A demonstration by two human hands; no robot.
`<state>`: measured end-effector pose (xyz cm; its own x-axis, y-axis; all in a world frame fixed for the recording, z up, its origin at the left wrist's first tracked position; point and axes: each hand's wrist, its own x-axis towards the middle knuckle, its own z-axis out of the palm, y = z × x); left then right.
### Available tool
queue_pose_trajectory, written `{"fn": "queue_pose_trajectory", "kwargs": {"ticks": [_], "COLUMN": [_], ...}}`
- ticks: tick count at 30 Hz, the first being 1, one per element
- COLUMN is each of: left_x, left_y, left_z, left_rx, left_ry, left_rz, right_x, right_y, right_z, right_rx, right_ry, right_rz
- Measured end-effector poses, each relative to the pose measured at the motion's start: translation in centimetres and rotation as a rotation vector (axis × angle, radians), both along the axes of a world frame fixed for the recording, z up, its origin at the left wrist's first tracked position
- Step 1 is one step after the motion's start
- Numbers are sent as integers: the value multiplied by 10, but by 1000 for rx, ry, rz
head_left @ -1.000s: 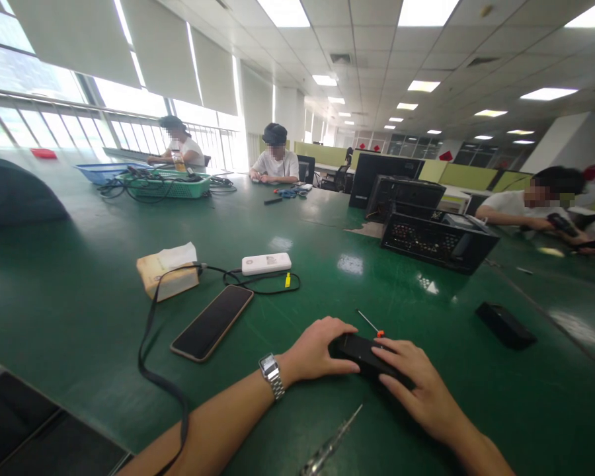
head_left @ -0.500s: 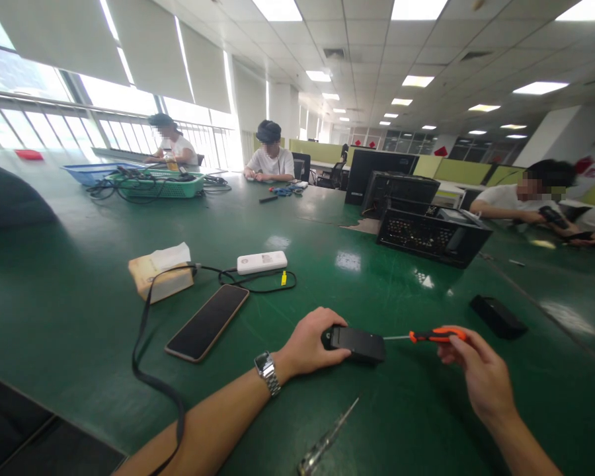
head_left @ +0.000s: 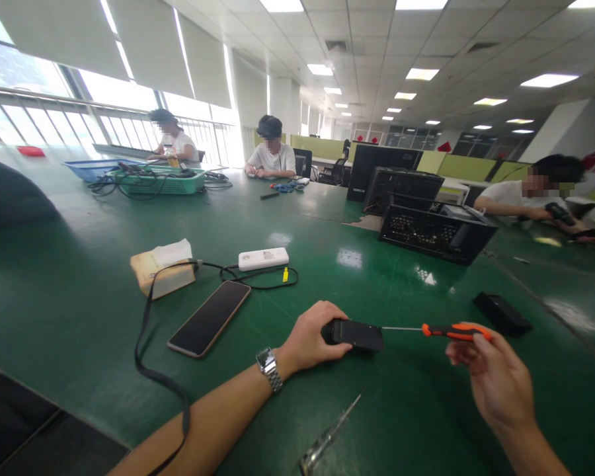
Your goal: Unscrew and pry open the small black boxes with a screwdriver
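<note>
My left hand (head_left: 315, 336) grips a small black box-shaped device (head_left: 361, 335) by its left end, thumb in front and fingers behind. From the right, my right hand (head_left: 500, 370) holds an orange and black screwdriver (head_left: 453, 331) by the end of its handle. The screwdriver's thin shaft points left, and its tip meets the device's right end; whether it sits in a screw or hole I cannot tell. Below the device lies a second, clear-handled screwdriver (head_left: 330, 439). A black case-like part (head_left: 502, 314) rests on the table beyond my right hand.
On the green table (head_left: 104, 357), a phone (head_left: 209, 318), a tissue pack (head_left: 163, 268) and a white power bank (head_left: 263, 258) with a cable lie to the left. Opened computer cases (head_left: 436, 228) stand at the back right. A green basket (head_left: 158, 184) holds cables. Several people sit around.
My right hand and the screwdriver have shifted slightly right, showing more of the shaft between handle and device. My left hand still holds the device. The view has moved a little.
</note>
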<state>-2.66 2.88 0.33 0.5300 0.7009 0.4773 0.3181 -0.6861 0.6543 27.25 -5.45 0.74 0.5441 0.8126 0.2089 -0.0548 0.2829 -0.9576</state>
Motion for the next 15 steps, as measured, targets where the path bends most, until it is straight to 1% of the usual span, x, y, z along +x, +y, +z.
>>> {"fn": "queue_pose_trajectory", "kwargs": {"ticks": [3,10,13,15], "left_x": [0,-1,0,2], "left_y": [-1,0,1,1], "left_z": [1,0,1,0], "left_rx": [-4,-8,-28,-44], "left_ry": [-7,-16,-21,-31], "left_rz": [-13,-44,-36,-41], "right_x": [-3,-4,-4,-5], "right_y": [0,-4,-7,-7], "right_z": [-2,-1,2,10], "right_rx": [-13,2,5,2], "right_ry": [-41,-219,-381,-566], "right_rz": [15,-18,-66,-109]}}
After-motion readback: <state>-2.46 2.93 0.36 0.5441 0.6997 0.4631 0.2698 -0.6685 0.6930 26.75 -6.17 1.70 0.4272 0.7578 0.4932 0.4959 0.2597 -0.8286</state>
